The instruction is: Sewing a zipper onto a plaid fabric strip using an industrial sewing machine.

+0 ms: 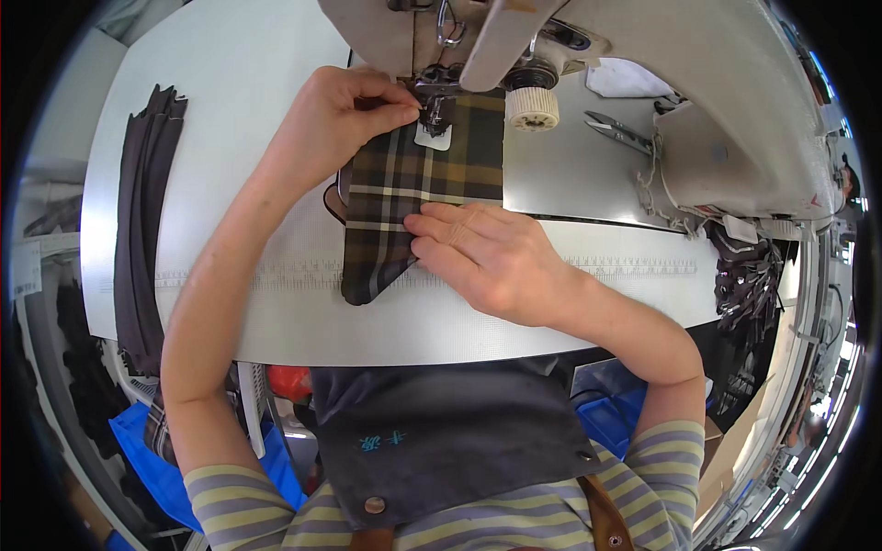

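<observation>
I see the cloth (386, 174) at upper centre of my feed. At its upper left, the left hand (344, 118) pinches thumb to forefinger beside the presser foot (435, 119), on what I can't tell; the right hand (501, 262) rests extended fingers on its lower right.

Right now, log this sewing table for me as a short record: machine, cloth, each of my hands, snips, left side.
Machine: top centre to right
Cloth: dark plaid, partly beneath the presser foot
Left hand: fingertips beside the foot; grip unclear
Right hand: fingers on the cloth
Snips: metal, right of the cloth
Left side: dark fabric pieces
</observation>
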`<state>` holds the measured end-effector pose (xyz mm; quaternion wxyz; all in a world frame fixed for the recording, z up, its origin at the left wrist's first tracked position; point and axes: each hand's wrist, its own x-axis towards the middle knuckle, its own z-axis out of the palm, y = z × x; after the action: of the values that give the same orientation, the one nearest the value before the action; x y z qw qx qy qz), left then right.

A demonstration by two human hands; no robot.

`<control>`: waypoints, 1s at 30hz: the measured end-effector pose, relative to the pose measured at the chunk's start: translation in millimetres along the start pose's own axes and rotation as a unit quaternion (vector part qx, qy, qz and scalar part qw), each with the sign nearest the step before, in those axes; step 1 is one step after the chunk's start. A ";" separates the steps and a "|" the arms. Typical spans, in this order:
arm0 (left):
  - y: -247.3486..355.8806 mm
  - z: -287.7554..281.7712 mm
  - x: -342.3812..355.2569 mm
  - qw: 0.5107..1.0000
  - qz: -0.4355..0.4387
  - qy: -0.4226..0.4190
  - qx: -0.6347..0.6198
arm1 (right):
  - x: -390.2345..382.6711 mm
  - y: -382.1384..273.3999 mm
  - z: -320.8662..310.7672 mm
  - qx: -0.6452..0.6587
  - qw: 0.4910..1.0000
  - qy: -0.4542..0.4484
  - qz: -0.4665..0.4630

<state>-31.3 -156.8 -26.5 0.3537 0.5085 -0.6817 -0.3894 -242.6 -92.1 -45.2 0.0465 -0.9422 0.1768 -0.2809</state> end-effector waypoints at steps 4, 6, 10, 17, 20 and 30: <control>3.1 3.0 -1.6 1.000 -0.016 0.002 0.012 | 0.9 -0.5 -1.2 -0.003 1.000 0.006 -0.002; 0.4 1.7 -1.1 1.000 -0.010 -0.001 0.013 | 3.1 0.1 -2.1 -0.008 1.000 -0.003 -0.010; -5.4 2.0 -1.3 1.000 0.027 -0.005 -0.009 | 8.7 -1.3 -9.4 0.128 0.986 -0.080 0.076; -1.5 0.7 -0.7 0.999 -0.034 -0.028 -0.007 | 21.2 9.9 15.8 0.034 0.989 -0.096 0.108; -2.4 -0.2 -1.2 0.999 -0.024 -0.028 0.000 | 22.5 10.8 16.5 0.032 0.990 -0.100 0.093; -2.7 1.2 -0.5 0.999 -0.025 -0.035 0.003 | 21.8 10.6 14.6 0.039 0.988 -0.109 0.098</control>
<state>-31.1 -156.6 -29.5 0.3187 0.5123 -0.6819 -0.4136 -220.8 -110.0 -48.2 0.1294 -0.9428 0.2512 -0.1771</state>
